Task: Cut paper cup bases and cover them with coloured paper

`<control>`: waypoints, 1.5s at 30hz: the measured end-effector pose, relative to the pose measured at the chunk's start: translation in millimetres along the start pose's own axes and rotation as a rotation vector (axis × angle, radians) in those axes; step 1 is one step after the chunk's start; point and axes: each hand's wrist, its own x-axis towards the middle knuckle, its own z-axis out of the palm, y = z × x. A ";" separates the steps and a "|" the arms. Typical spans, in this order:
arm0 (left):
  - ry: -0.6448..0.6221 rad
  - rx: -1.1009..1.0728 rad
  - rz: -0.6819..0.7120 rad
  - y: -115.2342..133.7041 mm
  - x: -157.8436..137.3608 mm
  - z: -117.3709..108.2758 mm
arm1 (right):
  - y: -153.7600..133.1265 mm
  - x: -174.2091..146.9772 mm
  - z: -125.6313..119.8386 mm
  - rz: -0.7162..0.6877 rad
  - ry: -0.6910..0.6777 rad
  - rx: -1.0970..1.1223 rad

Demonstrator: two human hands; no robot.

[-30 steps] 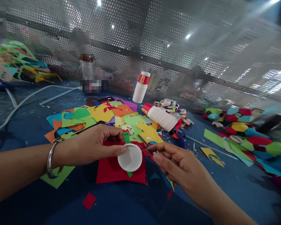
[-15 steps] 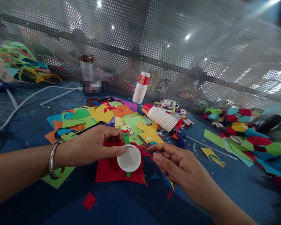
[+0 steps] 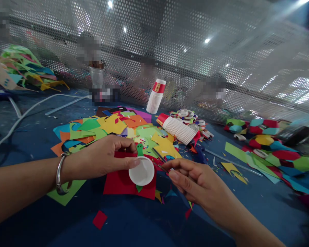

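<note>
My left hand (image 3: 105, 156) pinches a white round shallow paper cup piece (image 3: 142, 173), its thumb on the rim. Behind that piece is a red paper sheet (image 3: 118, 185), held along with it. A green paper head with drawn eyes (image 3: 139, 149) sticks out above the white rim, and a green pointed tip (image 3: 139, 188) shows below. My right hand (image 3: 193, 178) is closed around scissors (image 3: 161, 161), whose thin blades are apart and point toward the red sheet's right edge. The handles are mostly hidden by my fingers.
Coloured paper sheets and scraps (image 3: 110, 123) lie spread beyond my hands. One stack of paper cups (image 3: 154, 97) stands upright; another stack (image 3: 179, 128) lies on its side. Colourful paper-covered pieces (image 3: 283, 156) sit at right. A mesh panel (image 3: 170, 44) rises behind the table.
The white piece and red sheet have shifted very slightly up and left. The scissor blades appear a little wider apart; both hands keep their holds.
</note>
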 end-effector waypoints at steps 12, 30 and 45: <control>-0.065 -0.044 0.022 7.1 -2.7 4.7 | -2.5 0.7 3.4 -0.033 -0.046 0.028; -0.065 0.270 -0.074 7.1 -5.3 -4.3 | -2.9 0.2 3.1 -0.082 0.049 0.006; 0.326 0.623 0.607 27.9 -9.9 19.0 | -0.3 4.4 15.2 -0.073 -0.027 0.018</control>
